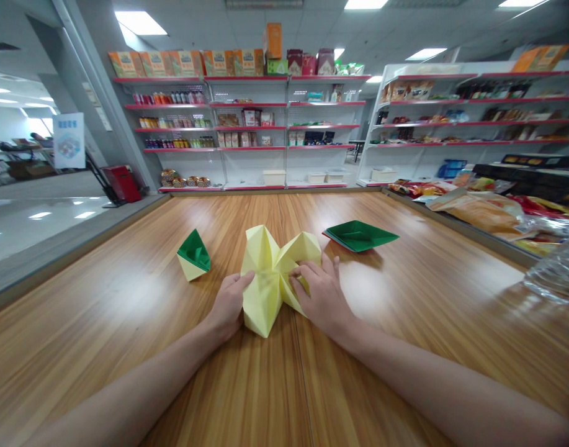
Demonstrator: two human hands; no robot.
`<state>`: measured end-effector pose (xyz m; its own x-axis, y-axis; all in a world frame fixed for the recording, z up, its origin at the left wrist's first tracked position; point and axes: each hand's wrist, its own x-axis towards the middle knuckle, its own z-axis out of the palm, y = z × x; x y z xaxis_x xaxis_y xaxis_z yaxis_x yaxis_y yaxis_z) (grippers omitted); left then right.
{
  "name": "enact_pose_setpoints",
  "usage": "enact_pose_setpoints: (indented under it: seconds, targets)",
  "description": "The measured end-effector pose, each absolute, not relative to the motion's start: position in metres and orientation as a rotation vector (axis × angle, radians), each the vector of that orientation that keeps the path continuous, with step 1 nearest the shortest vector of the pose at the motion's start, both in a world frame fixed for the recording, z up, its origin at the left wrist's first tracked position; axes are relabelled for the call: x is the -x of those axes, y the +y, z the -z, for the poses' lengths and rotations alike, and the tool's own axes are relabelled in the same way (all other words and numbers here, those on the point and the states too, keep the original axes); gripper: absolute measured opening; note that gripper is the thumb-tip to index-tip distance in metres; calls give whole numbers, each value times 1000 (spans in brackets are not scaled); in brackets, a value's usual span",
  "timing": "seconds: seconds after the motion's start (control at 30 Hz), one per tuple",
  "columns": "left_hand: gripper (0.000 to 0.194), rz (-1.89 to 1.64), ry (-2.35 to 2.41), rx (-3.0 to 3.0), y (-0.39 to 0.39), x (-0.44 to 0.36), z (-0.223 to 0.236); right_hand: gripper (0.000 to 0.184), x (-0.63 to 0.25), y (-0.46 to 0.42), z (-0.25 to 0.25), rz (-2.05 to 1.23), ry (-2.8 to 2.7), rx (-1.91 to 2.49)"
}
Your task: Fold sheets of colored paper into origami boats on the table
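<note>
A pale yellow folded paper (265,301), creased into several pointed flaps, is held up just above the wooden table between my hands. My left hand (229,304) pinches its left edge, thumb on the near face and the other fingers hidden behind. On the right flap, my right hand (321,295) has its thumb and fingers closed on the paper, the little finger lifted away. Left of them stands a small green and yellow paper boat (195,256). Beyond my right hand lies a green folded paper boat (361,236) with a reddish layer along its lower left edge.
The wooden table (126,372) has a raised edge. Snack packets (479,211) pile up beyond its right side, with a clear plastic item (558,273) at the right border. Stocked shelves (251,127) line the back; a red box (122,183) is at left.
</note>
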<state>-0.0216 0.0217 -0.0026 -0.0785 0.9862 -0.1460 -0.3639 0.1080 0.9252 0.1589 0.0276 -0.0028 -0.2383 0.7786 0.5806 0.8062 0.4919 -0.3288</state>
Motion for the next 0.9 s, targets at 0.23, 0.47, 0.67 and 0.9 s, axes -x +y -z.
enact_pose_setpoints:
  seconds: [0.23,0.47,0.67,0.9]
  targets:
    - [29,-1215,962,-906,20,25,5,35,-162,26,-6,-237,-2005,1286]
    - [37,-1091,994,-1312,8,21,-3,30,-159,27,-5,-141,-1933,1359]
    - [36,-1020,1007,-1507,4,20,-4,21,-160,27,-8,-209,-1808,1352]
    - [38,-1005,932,-1354,7,25,0,30,-163,37,-2,-366,-1532,1234]
